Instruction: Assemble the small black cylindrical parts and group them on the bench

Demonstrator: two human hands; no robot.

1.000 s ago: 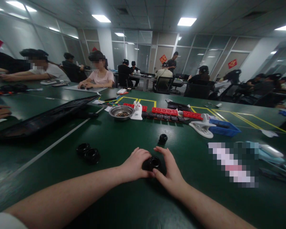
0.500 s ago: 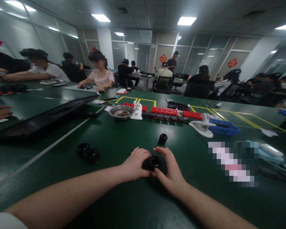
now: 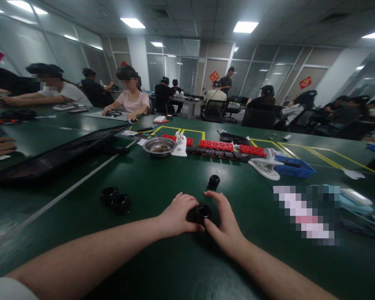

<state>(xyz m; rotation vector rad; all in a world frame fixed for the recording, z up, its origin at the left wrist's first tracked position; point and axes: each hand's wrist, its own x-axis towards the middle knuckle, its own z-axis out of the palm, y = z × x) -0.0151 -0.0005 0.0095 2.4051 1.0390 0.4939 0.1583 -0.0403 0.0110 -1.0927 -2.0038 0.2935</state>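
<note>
A black ring-shaped part (image 3: 203, 211) is between my two hands near the middle of the green table (image 3: 162, 266). My left hand (image 3: 179, 214) has its fingers and thumb curved round the left side of the part. On the right side, my right hand (image 3: 223, 218) touches the part with its thumb, while its index finger is stretched out and apart from it. Just beyond my right hand sits another black part (image 3: 214, 181). Two more black rings (image 3: 108, 194) (image 3: 121, 203) lie side by side to the left of my hands.
Farther back are a metal bowl (image 3: 159, 146) of small pieces, a white rabbit-shaped object (image 3: 179, 145), red strips (image 3: 215, 145) and a blue tray (image 3: 295, 166). A long black panel (image 3: 56, 154) lies left. Across the table, a person (image 3: 131, 98) handles something on a mat.
My right index finger has shifted slightly right, away from the part. My left hand and the other black parts look nearly unchanged.
</note>
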